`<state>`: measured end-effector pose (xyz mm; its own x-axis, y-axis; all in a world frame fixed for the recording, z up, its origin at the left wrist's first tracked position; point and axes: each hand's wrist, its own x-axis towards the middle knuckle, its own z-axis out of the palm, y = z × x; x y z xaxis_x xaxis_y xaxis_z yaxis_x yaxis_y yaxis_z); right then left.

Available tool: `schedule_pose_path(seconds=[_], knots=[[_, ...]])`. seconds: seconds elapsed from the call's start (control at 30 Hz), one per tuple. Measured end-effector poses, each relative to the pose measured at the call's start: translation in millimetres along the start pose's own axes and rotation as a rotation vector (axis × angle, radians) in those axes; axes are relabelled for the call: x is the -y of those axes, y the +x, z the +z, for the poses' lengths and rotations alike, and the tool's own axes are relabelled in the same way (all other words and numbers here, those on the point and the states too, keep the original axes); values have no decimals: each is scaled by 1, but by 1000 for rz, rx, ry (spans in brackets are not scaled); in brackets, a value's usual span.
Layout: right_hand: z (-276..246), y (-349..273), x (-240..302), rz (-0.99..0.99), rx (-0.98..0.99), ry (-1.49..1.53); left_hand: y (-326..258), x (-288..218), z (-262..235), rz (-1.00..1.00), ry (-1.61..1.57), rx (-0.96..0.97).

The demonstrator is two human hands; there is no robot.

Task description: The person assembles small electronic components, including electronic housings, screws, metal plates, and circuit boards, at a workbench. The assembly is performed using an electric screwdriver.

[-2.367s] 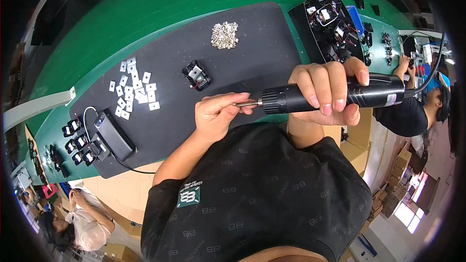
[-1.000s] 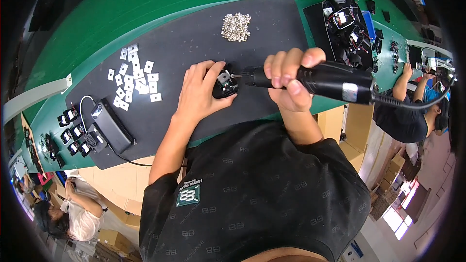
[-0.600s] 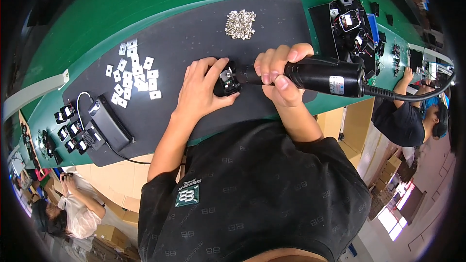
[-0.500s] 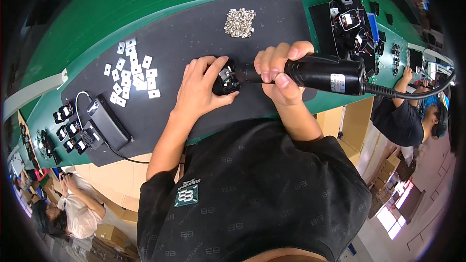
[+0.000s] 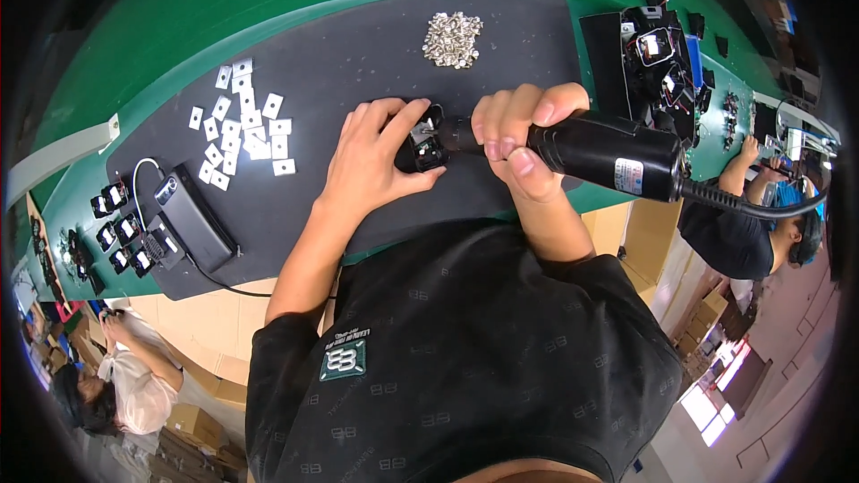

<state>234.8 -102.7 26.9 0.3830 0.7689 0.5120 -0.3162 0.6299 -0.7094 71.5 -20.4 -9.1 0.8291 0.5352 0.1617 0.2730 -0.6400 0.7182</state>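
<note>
My left hand (image 5: pixel 371 156) is closed round a small black housing (image 5: pixel 420 154), holding it on the dark mat (image 5: pixel 349 63). Inside the housing, pale metal and a bit of green show. A black corded electric screwdriver (image 5: pixel 599 150) lies sideways in my right hand (image 5: pixel 526 130), fingers wrapped round its front part. Its nose points left into the housing's open side; whether the tip touches anything there is hidden. Beyond my hands lies a pile of small silver metal parts (image 5: pixel 453 39). Left of them, several white square plates with dark centres (image 5: pixel 254 139) are scattered.
A black power bank (image 5: pixel 195 219) with a white cable lies at the mat's left, beside several black housings (image 5: pixel 121 231). A heap of wired black housings (image 5: pixel 667 63) stands at the right. The screwdriver's cord (image 5: pixel 761 207) runs right. Co-workers (image 5: pixel 729 233) sit on both sides.
The screwdriver's rear end has swung slightly toward me, and its cord hangs lower. My left hand still holds the housing in nearly the same place. The whole view has shifted a little.
</note>
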Motion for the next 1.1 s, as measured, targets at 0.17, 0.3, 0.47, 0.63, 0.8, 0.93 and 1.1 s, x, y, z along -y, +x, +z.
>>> schedule_pose_path(seconds=[0.17, 0.3, 0.47, 0.63, 0.8, 0.93, 1.1], knots=[[3, 4, 1, 40, 112, -11, -1, 1, 1, -10, -31, 0], [6, 9, 2, 115, 132, -124, 3, 5, 2, 0, -47, -15], [13, 10, -6, 97, 143, -132, 2, 6, -3, 5, -59, -23], [20, 1, -9, 70, 4, -30, -4, 10, -6, 93, -33, -57], [14, 7, 21, -82, 63, -94, -10, 6, -5, 63, -75, -74], [3, 15, 47, -152, 112, -101, -38, 2, -88, -256, 11, -348], [-30, -10, 40, -55, 25, -186, -114, 76, -214, -630, 435, -829]])
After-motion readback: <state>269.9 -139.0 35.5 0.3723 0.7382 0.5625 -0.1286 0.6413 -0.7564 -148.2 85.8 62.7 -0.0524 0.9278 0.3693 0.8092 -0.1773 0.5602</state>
